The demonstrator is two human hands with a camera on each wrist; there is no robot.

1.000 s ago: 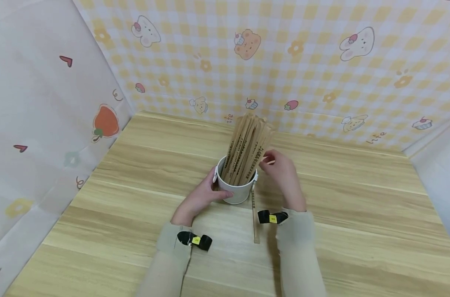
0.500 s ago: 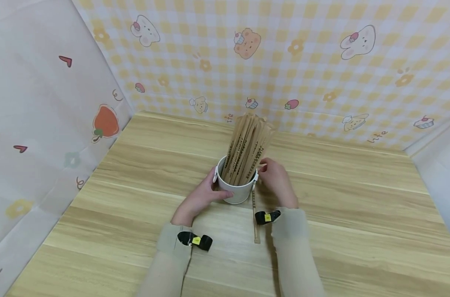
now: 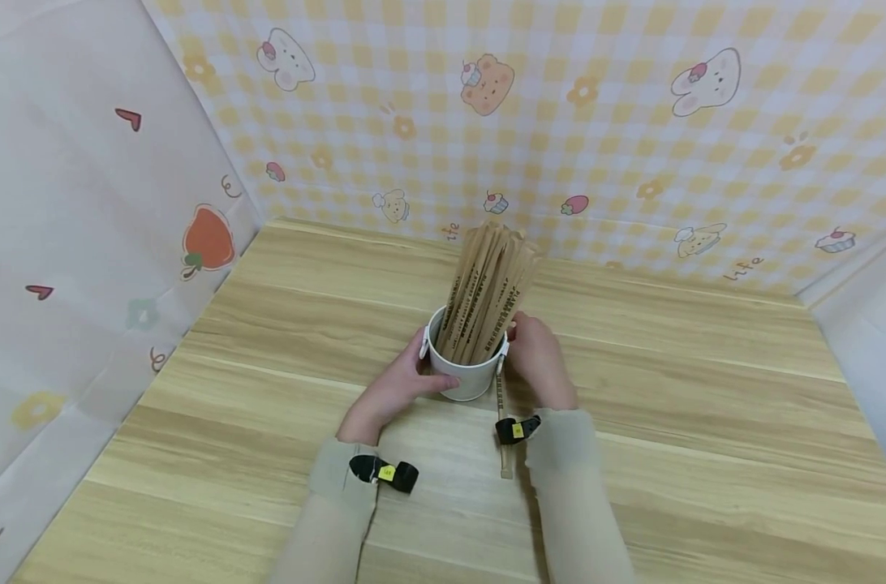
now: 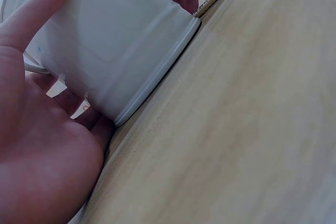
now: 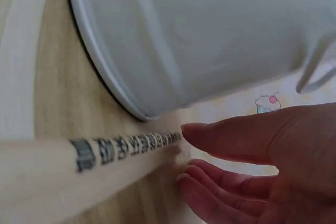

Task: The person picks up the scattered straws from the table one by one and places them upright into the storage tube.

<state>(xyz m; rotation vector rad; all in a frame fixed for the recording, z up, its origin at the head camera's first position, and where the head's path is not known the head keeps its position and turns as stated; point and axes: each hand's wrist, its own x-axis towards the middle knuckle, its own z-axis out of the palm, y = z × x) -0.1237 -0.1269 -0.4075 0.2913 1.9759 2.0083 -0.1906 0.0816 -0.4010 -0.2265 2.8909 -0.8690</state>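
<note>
A small white metal bucket (image 3: 466, 380) stands on the table, packed with long, thin brown paper packets (image 3: 484, 296) that lean to the right. My left hand (image 3: 392, 395) holds the bucket from its left side, thumb across the front and fingers curving around behind, as the left wrist view shows. On the table to the bucket's right lies one loose paper packet (image 5: 121, 156) with dark print. Close beside the bucket, my right hand (image 3: 539, 361) has its thumb and fingers apart; in the right wrist view the thumb tip overlaps the packet's far part.
The bucket's handle (image 5: 317, 64) hangs at its side. A wood-grain table (image 3: 706, 422) extends around it. Behind rises a yellow checked cloth (image 3: 618, 138) with cartoon prints, and a white printed sheet (image 3: 85, 203) covers the left side.
My right hand has moved left and slightly down, closer to the bucket's right side and the loose packet. The left hand and bucket have stayed put.
</note>
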